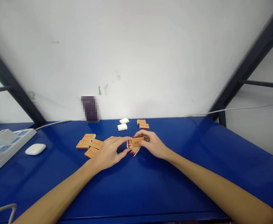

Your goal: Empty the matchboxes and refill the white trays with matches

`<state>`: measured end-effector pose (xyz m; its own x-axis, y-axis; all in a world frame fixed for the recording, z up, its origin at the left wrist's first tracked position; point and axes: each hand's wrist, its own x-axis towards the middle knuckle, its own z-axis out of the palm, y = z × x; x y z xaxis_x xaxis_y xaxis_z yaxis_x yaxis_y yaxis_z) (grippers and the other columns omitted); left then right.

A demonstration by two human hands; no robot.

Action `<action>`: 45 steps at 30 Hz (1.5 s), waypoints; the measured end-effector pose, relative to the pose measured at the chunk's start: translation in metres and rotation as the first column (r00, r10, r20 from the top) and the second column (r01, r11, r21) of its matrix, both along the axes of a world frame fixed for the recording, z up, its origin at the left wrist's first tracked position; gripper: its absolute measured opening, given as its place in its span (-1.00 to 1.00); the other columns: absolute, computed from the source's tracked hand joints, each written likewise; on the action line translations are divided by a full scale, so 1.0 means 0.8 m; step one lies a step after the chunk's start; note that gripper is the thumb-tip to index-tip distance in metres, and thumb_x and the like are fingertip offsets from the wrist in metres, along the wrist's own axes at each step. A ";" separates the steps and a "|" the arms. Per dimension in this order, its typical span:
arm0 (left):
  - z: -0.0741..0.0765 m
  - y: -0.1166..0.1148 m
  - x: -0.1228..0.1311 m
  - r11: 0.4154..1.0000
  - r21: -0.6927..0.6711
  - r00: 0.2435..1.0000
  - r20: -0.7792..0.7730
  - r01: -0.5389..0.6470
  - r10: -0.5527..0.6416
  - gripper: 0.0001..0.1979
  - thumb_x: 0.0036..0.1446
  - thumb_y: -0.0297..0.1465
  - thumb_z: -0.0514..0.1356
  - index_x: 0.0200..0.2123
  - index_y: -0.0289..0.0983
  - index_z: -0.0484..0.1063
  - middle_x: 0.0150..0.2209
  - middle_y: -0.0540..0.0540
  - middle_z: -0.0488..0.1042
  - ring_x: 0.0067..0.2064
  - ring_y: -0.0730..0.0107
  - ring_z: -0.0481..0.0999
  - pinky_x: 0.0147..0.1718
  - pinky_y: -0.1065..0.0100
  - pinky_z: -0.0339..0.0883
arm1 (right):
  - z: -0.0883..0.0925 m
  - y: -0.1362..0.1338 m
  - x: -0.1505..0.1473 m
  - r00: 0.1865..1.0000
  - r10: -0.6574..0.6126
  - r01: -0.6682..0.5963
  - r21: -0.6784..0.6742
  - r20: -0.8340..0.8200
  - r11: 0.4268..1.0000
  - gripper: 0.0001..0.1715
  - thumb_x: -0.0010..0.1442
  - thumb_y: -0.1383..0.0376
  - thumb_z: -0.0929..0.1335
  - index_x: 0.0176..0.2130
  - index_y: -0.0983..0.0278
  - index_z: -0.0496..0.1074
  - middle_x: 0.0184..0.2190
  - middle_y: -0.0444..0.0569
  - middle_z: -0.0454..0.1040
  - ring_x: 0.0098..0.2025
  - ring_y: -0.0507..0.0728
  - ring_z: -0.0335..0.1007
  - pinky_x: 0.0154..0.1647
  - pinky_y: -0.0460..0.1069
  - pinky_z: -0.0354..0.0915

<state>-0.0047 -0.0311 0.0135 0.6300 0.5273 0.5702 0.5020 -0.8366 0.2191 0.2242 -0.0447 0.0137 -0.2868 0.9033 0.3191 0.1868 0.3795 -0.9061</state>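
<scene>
Head view, near to far.

- Near left corner: grey cable [1, 210] loops over the edge of the blue counter [136, 186].
- Both bare forearms reach in from the lower corners and meet near the counter's middle.
- Left grip [108, 152]: thumb and fingertips pinched on the left end of a small orange matchbox [137, 141]. Red match heads show at that end, so the drawer sits partly out of the sleeve.
- Right grip [153, 144]: fingers wrapped round the right end of the same matchbox, grasping it from behind and above.
- Matchbox is held between the two grips, just above the counter, long side roughly level.
- Directly beneath it: a small heap of loose matches [135, 151], red tips, lying on the counter. Cannot tell whether the box touches them.
- Just left of the left grip: four orange matchboxes [89, 143], flat, in a tight cluster.
- Further left: white rounded case [35, 149], then a white power strip [15, 141] running off the left edge.
- Beyond the hands: two white blocks [122, 124] side by side, and just to their right two more orange boxes [143, 124], overlapping.
- Back edge: a dark object [90, 109], blurred out, standing against the white wall [136, 46].
- Black frame bars [248, 62] slant down either side.
</scene>
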 end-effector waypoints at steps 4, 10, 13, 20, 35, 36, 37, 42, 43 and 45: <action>0.004 -0.004 0.002 0.992 -0.114 0.997 0.049 0.061 -0.056 -0.70 0.32 -0.30 0.13 0.10 -0.15 0.40 0.01 -0.06 0.56 -0.04 0.29 0.57 -0.03 0.22 0.43 | 0.001 -0.002 -0.002 0.999 -0.040 0.039 0.039 0.019 0.998 -0.81 0.04 0.39 0.27 -0.29 0.24 0.40 -0.35 -0.13 0.46 -0.31 0.08 0.39 -0.25 -0.03 0.30; 0.006 -0.002 0.004 0.955 -0.283 0.984 0.176 0.082 -0.032 -0.72 0.28 -0.35 0.17 0.05 -0.16 0.46 -0.11 -0.01 0.62 -0.11 0.35 0.61 -0.07 0.32 0.46 | 0.006 -0.009 -0.002 0.979 -0.119 0.092 0.164 0.163 0.982 -0.87 0.00 0.40 0.24 -0.36 0.23 0.30 -0.47 -0.19 0.32 -0.43 0.03 0.18 -0.39 -0.07 0.12; 0.007 -0.003 0.005 0.947 -0.306 0.983 0.180 0.098 -0.044 -0.77 0.26 -0.35 0.18 -0.03 -0.15 0.52 -0.07 -0.02 0.61 -0.08 0.33 0.60 -0.04 0.31 0.45 | 0.005 -0.012 -0.002 0.968 -0.134 0.088 0.213 0.214 0.973 -0.89 0.02 0.41 0.24 -0.37 0.22 0.28 -0.48 -0.19 0.30 -0.44 0.03 0.16 -0.39 -0.07 0.10; 0.008 -0.005 0.003 0.956 -0.274 0.985 0.162 0.108 -0.065 -0.79 0.25 -0.37 0.18 -0.07 -0.20 0.52 -0.08 -0.06 0.61 -0.08 0.30 0.59 -0.05 0.29 0.43 | -0.001 -0.011 -0.002 0.947 -0.164 0.068 0.328 0.276 0.942 -0.88 0.07 0.44 0.26 -0.36 0.22 0.26 -0.45 -0.17 0.33 -0.42 0.04 0.20 -0.36 -0.06 0.13; 0.005 -0.007 0.005 0.998 0.018 0.996 0.062 0.062 -0.063 -0.86 0.24 -0.39 0.21 -0.14 -0.23 0.52 -0.31 -0.02 0.61 -0.33 0.35 0.56 -0.28 0.32 0.36 | 0.017 -0.006 0.018 0.779 -0.201 -0.101 0.435 0.594 0.895 -0.84 0.08 0.44 0.29 -0.29 0.22 0.26 -0.37 -0.10 0.40 -0.33 0.10 0.28 -0.27 -0.02 0.15; 0.005 -0.007 0.006 0.998 0.021 0.996 0.064 0.061 -0.062 -0.86 0.23 -0.40 0.21 -0.15 -0.23 0.52 -0.32 -0.02 0.60 -0.33 0.35 0.55 -0.28 0.33 0.36 | 0.017 -0.006 0.018 0.780 -0.199 -0.104 0.436 0.594 0.894 -0.83 0.07 0.45 0.28 -0.30 0.22 0.26 -0.37 -0.10 0.40 -0.33 0.09 0.28 -0.27 -0.02 0.15; 0.005 -0.007 0.006 0.998 0.020 0.996 0.068 0.060 -0.061 -0.86 0.23 -0.40 0.21 -0.15 -0.24 0.51 -0.33 -0.02 0.60 -0.34 0.36 0.55 -0.28 0.33 0.36 | 0.018 -0.006 0.019 0.781 -0.196 -0.109 0.439 0.593 0.892 -0.83 0.07 0.45 0.28 -0.30 0.22 0.26 -0.37 -0.10 0.40 -0.33 0.09 0.28 -0.28 -0.02 0.14; 0.005 -0.006 0.007 0.998 0.023 0.995 0.081 0.062 -0.064 -0.87 0.22 -0.41 0.22 -0.17 -0.23 0.51 -0.34 -0.01 0.60 -0.34 0.36 0.55 -0.28 0.33 0.36 | 0.021 -0.007 0.020 0.777 -0.179 -0.136 0.438 0.604 0.889 -0.87 0.10 0.44 0.27 -0.31 0.23 0.25 -0.40 -0.12 0.40 -0.37 0.07 0.27 -0.30 -0.04 0.11; 0.004 -0.006 0.007 0.998 0.026 0.994 0.082 0.063 -0.065 -0.88 0.22 -0.41 0.21 -0.17 -0.23 0.51 -0.33 -0.01 0.60 -0.34 0.36 0.55 -0.28 0.33 0.36 | 0.021 -0.007 0.021 0.776 -0.179 -0.135 0.436 0.606 0.890 -0.87 0.10 0.44 0.27 -0.31 0.23 0.25 -0.40 -0.13 0.40 -0.38 0.07 0.26 -0.31 -0.04 0.11; 0.004 -0.006 0.007 0.997 0.030 0.994 0.086 0.065 -0.067 -0.88 0.23 -0.41 0.21 -0.17 -0.23 0.51 -0.33 -0.01 0.60 -0.34 0.36 0.55 -0.28 0.33 0.36 | 0.022 -0.007 0.021 0.772 -0.178 -0.136 0.432 0.611 0.891 -0.87 0.10 0.45 0.26 -0.32 0.23 0.25 -0.41 -0.14 0.39 -0.39 0.06 0.25 -0.33 -0.05 0.09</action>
<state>0.0013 -0.0359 0.0166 0.6104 0.4702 0.6375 0.4258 -0.8733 0.2365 0.2414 -0.0503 0.0312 -0.5428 0.7233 0.4268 0.6554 0.6826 -0.3232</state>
